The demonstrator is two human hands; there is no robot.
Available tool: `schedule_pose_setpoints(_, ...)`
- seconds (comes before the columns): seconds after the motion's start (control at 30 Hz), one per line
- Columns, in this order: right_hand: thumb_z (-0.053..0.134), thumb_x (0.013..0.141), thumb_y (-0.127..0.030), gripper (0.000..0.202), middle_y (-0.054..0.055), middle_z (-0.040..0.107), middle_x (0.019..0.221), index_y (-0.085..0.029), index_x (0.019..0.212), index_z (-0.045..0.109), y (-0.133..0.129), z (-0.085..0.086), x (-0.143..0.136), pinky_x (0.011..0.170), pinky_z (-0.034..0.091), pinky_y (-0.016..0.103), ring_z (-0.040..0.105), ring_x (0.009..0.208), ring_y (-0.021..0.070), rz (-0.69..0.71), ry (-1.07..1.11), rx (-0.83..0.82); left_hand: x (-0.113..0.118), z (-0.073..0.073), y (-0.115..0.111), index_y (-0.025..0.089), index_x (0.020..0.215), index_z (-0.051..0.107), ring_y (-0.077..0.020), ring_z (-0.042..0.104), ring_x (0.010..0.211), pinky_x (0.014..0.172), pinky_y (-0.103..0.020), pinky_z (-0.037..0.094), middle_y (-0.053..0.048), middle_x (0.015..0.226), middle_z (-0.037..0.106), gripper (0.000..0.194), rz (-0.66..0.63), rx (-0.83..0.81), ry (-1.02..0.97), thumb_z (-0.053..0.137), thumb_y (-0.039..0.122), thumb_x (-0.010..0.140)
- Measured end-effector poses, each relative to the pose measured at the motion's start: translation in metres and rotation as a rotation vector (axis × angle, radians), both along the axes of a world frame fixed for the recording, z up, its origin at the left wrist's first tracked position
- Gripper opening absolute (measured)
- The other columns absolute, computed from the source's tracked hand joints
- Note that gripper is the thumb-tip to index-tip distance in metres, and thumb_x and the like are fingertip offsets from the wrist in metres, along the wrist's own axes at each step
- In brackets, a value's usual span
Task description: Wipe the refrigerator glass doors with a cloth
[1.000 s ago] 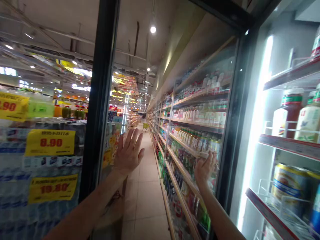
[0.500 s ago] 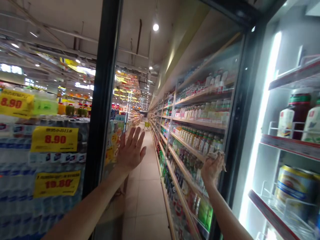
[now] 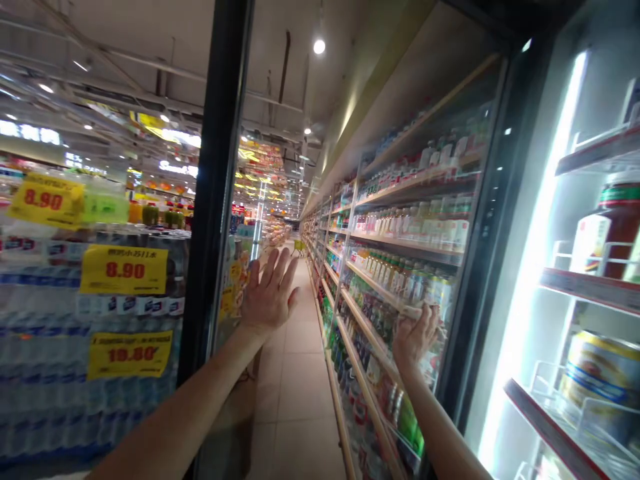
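A glass door (image 3: 320,373) with a black frame (image 3: 216,167) stands swung out in front of me. My left hand (image 3: 270,293) lies flat on the glass, fingers spread, holding nothing. Against the same pane, toward the hinge side, my right hand (image 3: 414,337) presses a light-coloured cloth (image 3: 413,311). Its fingers are bent over the cloth, most of which is hidden under the hand. Through the glass, shelves of bottled drinks (image 3: 400,280) show behind my right hand.
To the right is the lit cooler, its wire-fronted shelf (image 3: 590,293) holding bottles and a large yellow-and-blue can (image 3: 597,377). On the left stand stacked water packs (image 3: 100,393) with yellow price signs (image 3: 125,269). Beyond the glass a tiled aisle floor (image 3: 300,380) runs away from me.
My right hand has slid the cloth slightly left across the glass, away from the hinge side. My left hand stays flat on the pane. The view has turned a little left.
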State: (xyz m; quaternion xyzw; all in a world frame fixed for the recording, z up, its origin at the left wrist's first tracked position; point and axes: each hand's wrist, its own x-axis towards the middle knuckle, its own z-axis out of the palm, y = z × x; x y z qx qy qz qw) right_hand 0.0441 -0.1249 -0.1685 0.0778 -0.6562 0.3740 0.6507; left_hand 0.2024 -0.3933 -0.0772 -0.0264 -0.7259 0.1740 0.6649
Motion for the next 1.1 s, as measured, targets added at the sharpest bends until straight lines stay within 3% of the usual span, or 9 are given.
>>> schedule_pose_setpoints(0.23, 0.047, 0.083, -0.027, 0.049, 0.013, 0.040, 0.142, -0.024, 0.132, 0.044, -0.058, -0.016, 0.036, 0.106, 0.024, 0.053, 0.026, 0.138, 0.0277, 0.114, 0.170, 0.583, 0.002, 0.001, -0.002, 0.015, 0.145, 0.018, -0.0229, 0.013, 0.141, 0.115, -0.045, 0.008, -0.013, 0.145, 0.035, 0.063, 0.012, -0.028, 0.018, 0.043, 0.031, 0.089)
schedule_pose_setpoints(0.47, 0.031, 0.089, -0.028, 0.052, 0.023, 0.037, 0.141, -0.011, 0.138, 0.034, -0.004, 0.016, 0.008, 0.103, 0.025, 0.059, 0.030, 0.135, 0.0297, -0.007, 0.036, -0.049, 0.002, -0.002, 0.000, 0.016, 0.145, 0.019, -0.0238, 0.013, 0.141, 0.114, -0.046, 0.010, -0.013, 0.146, 0.033, 0.062, 0.011, -0.020, 0.001, 0.042, 0.031, 0.090)
schedule_pose_setpoints(0.53, 0.034, 0.088, -0.031, 0.052, 0.022, 0.037, 0.142, -0.013, 0.138, 0.035, -0.022, 0.005, 0.020, 0.102, 0.028, 0.058, 0.029, 0.135, 0.0302, 0.018, 0.034, 0.040, 0.002, -0.001, 0.000, 0.016, 0.145, 0.018, -0.0237, 0.014, 0.141, 0.114, -0.046, 0.009, -0.013, 0.146, 0.032, 0.062, 0.005, -0.018, 0.001, 0.041, 0.032, 0.090)
schedule_pose_setpoints(0.67, 0.043, 0.085, -0.027, 0.048, 0.015, 0.039, 0.142, -0.023, 0.132, 0.043, -0.075, -0.047, 0.057, 0.103, 0.029, 0.053, 0.025, 0.138, 0.0294, 0.151, 0.084, 0.591, 0.000, 0.002, -0.003, 0.017, 0.146, 0.016, -0.0232, 0.015, 0.141, 0.115, -0.045, 0.008, -0.012, 0.147, 0.031, 0.063, -0.010, -0.002, -0.015, 0.042, 0.032, 0.090)
schedule_pose_setpoints(0.73, 0.044, 0.085, -0.026, 0.046, 0.013, 0.042, 0.141, -0.026, 0.131, 0.044, -0.078, -0.069, 0.062, 0.103, 0.029, 0.052, 0.026, 0.138, 0.0287, 0.154, 0.078, 0.705, 0.001, 0.000, -0.003, 0.018, 0.146, 0.016, -0.0234, 0.016, 0.141, 0.115, -0.045, 0.008, -0.011, 0.148, 0.030, 0.063, -0.019, 0.018, -0.040, 0.043, 0.032, 0.090)
schedule_pose_setpoints(0.83, 0.042, 0.087, -0.031, 0.050, 0.017, 0.039, 0.141, -0.023, 0.136, 0.037, -0.042, -0.079, 0.044, 0.101, 0.028, 0.059, 0.028, 0.136, 0.0310, 0.063, -0.021, 0.485, 0.005, -0.017, -0.001, 0.019, 0.145, 0.018, -0.0241, 0.014, 0.141, 0.114, -0.047, 0.009, -0.011, 0.148, 0.028, 0.062, -0.027, 0.043, -0.096, 0.042, 0.030, 0.089)
schedule_pose_setpoints(0.97, 0.034, 0.090, -0.032, 0.055, 0.024, 0.032, 0.144, -0.016, 0.142, 0.026, -0.006, -0.070, 0.024, 0.098, 0.025, 0.065, 0.028, 0.136, 0.0345, -0.010, -0.167, 0.052, 0.011, -0.044, 0.001, 0.016, 0.143, 0.025, -0.0241, 0.009, 0.141, 0.114, -0.046, 0.009, -0.013, 0.146, 0.032, 0.060, 0.002, -0.011, -0.140, 0.043, 0.028, 0.088)
schedule_pose_setpoints(1.03, 0.034, 0.089, -0.030, 0.056, 0.025, 0.031, 0.144, -0.015, 0.143, 0.025, -0.020, -0.071, 0.035, 0.099, 0.025, 0.064, 0.025, 0.137, 0.0340, 0.008, -0.157, 0.077, 0.012, -0.050, 0.000, 0.015, 0.142, 0.028, -0.0241, 0.008, 0.141, 0.115, -0.046, 0.009, -0.014, 0.145, 0.035, 0.058, 0.012, -0.032, -0.134, 0.044, 0.028, 0.087)
schedule_pose_setpoints(1.1, 0.038, 0.088, -0.028, 0.055, 0.022, 0.032, 0.145, -0.017, 0.142, 0.027, -0.047, -0.077, 0.054, 0.100, 0.027, 0.060, 0.021, 0.139, 0.0322, 0.061, -0.099, 0.301, 0.012, -0.050, -0.001, 0.015, 0.141, 0.030, -0.0239, 0.009, 0.141, 0.115, -0.046, 0.009, -0.014, 0.144, 0.036, 0.058, 0.009, -0.030, -0.136, 0.044, 0.027, 0.087)
